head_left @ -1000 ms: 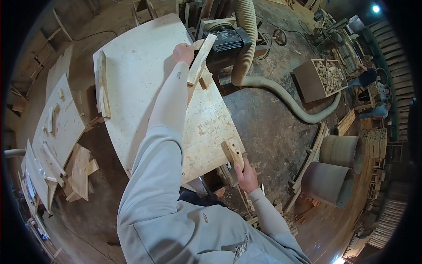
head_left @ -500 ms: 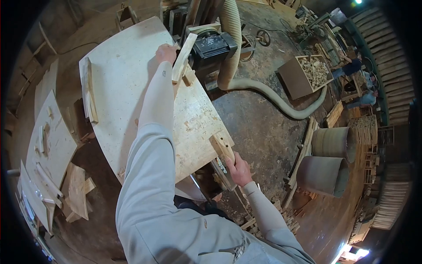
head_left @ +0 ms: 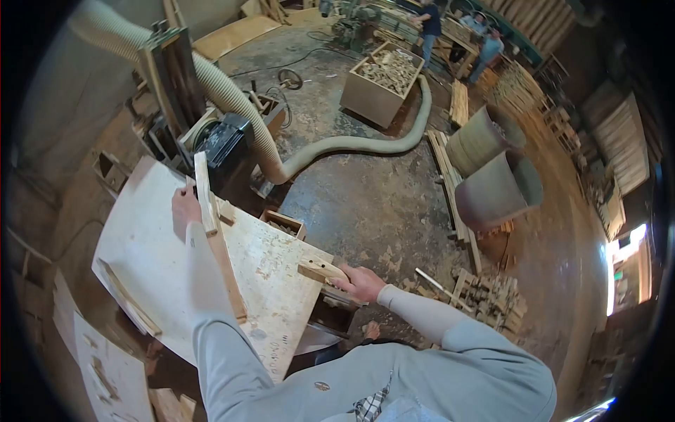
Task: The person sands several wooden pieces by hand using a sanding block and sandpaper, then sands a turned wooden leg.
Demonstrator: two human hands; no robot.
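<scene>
My right hand (head_left: 363,283) is closed on the end of a short pale wooden piece with dark holes (head_left: 320,269), at the near right corner of the pale wooden work table (head_left: 169,243). At the table's far side, my left hand (head_left: 185,204) is closed beside an upright pale wooden board (head_left: 204,190); what its fingers hold is hidden. A small wood block (head_left: 226,212) sits against that board's right side. From the board toward me runs a long brown wood strip (head_left: 229,281), partly beside my left forearm. Just beyond stands a machine with a black motor (head_left: 223,144).
A ribbed dust hose (head_left: 235,98) curves down from the machine and across the floor. A box of wood scraps (head_left: 373,95), two drums (head_left: 492,193) and a scrap pile (head_left: 492,299) stand to the right. Several people (head_left: 429,28) are in the back.
My view has swung to the right, so the table and machine appear farther left. The long wood strip beside my left arm now shows more. Both hands keep their places at the table.
</scene>
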